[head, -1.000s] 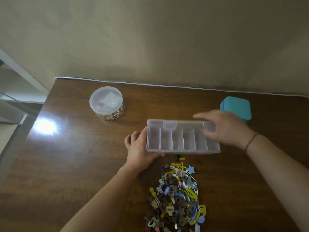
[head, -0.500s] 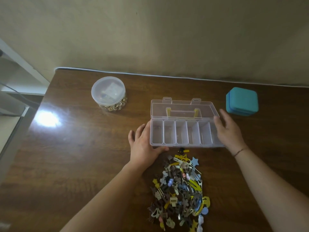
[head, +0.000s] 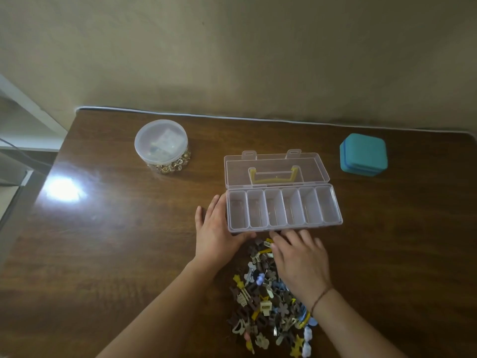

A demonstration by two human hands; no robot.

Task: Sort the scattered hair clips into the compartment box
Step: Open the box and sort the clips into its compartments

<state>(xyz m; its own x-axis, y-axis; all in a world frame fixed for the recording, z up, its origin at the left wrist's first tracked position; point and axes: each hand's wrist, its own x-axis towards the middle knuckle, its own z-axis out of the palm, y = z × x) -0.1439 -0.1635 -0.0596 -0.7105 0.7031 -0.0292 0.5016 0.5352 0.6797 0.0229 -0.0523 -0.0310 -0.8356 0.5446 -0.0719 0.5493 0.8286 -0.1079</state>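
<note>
Desk [head: 108, 254], brown wood against a wall, carries everything. Compartment box [head: 284, 206] sits mid-desk, clear plastic, lid [head: 276, 170] flipped open and lying flat behind it with a yellow handle showing through. Six compartments in one row, all look empty. So the box is ready and no clip is sorted yet.

Hair clips [head: 268, 306] lie in one dense pile just in front of the box, toward the person: brown, yellow, beige and blue pieces, star and flower shapes mixed in. The top of the pile nearly touches the box's near wall.

Left hand [head: 215, 236] lies flat on the desk against the box's left end, fingers straight and together, thumb along the near wall; it steadies the box and grips nothing.

Right hand [head: 300, 262] lies palm down over the top of the pile, fingers [head: 286, 240] spread and reaching at the clips nearest the box. Cannot tell if anything is pinched under them.

Step in hand: first pick from the pile. Next move likely calls for isolating one clip from the tangle, pinching it, lifting clear and dropping it in a chosen compartment; neighbours may snag and drag along.

Off-task: round clear tub [head: 161, 144] of gold bits far left, teal case [head: 364, 155] far right.
</note>
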